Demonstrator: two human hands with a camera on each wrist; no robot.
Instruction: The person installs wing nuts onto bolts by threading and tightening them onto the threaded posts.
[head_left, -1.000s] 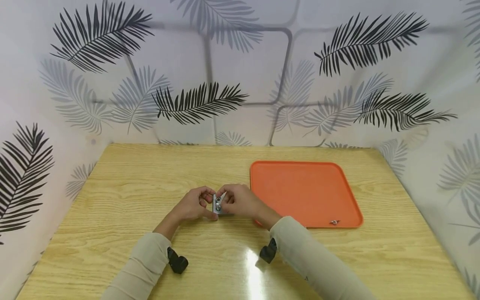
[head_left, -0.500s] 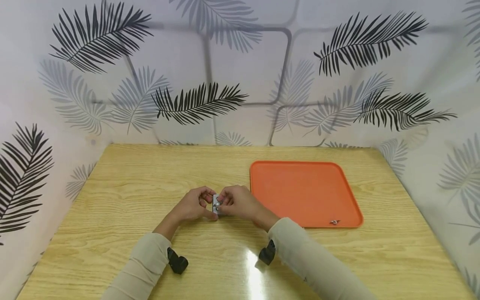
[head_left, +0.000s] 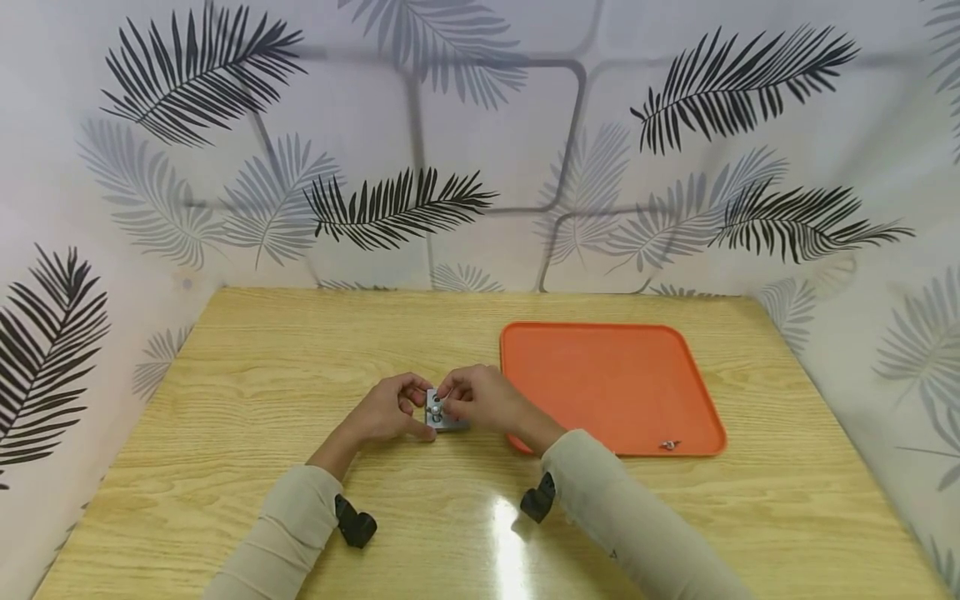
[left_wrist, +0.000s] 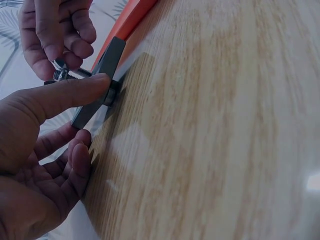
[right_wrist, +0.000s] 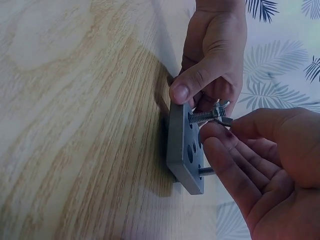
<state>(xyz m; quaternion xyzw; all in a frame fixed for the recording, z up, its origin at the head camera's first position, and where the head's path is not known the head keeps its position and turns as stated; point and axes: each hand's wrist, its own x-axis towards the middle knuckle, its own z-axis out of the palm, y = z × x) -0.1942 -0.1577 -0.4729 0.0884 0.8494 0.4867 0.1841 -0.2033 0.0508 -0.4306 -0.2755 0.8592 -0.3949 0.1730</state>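
Observation:
A thick grey metal plate (right_wrist: 176,142) with several holes lies low over the table, raised on bolt heads beneath it. One threaded bolt (right_wrist: 200,117) stands out of the plate with a wing nut (right_wrist: 219,113) near its free end. A second bolt (right_wrist: 206,171) projects from the other end, bare where visible. My left hand (head_left: 386,408) grips the plate by its edges, thumb on the near side and fingers on the far side. With thumb and forefinger, my right hand (head_left: 483,400) pinches a wing of the wing nut.
To the right lies an orange tray (head_left: 600,375), its left rim close to my right forearm. A small metal piece, apparently another wing nut (head_left: 669,444), sits in its front right corner. The wooden table (head_left: 300,350) ends at a leaf-patterned backdrop (head_left: 487,167).
My right fingers have shifted slightly around the wing nut, drawing in left and then back right. The left hand and the plate stay in place.

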